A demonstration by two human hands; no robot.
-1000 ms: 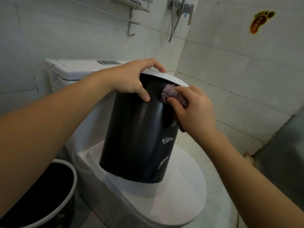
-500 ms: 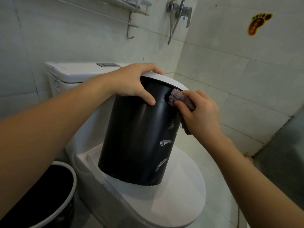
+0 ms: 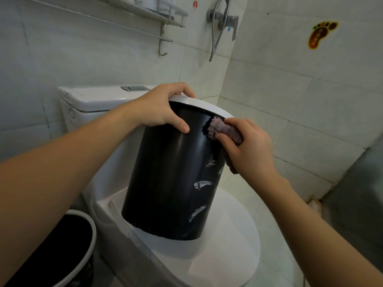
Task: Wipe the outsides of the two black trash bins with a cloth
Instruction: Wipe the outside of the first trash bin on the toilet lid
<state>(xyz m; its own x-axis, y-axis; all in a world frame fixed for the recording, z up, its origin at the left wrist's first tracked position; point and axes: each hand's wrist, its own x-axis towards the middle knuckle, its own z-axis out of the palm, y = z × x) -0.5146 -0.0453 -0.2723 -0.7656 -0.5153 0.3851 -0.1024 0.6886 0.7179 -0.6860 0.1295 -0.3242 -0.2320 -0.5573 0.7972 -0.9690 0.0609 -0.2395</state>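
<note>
On the closed toilet lid [image 3: 217, 241], the tilted black bin [image 3: 172, 183] could slip: my left hand [image 3: 163, 108] clamps its rim while my right hand [image 3: 246, 146], gripping the cloth [image 3: 219, 128], pushes sideways near the top.

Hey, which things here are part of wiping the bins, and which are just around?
Part of the job:
black bin on the toilet lid
second black bin on the floor
purple cloth
left hand, right hand

Just around:
toilet
wall shelf
shower valve
footprint sticker
</note>
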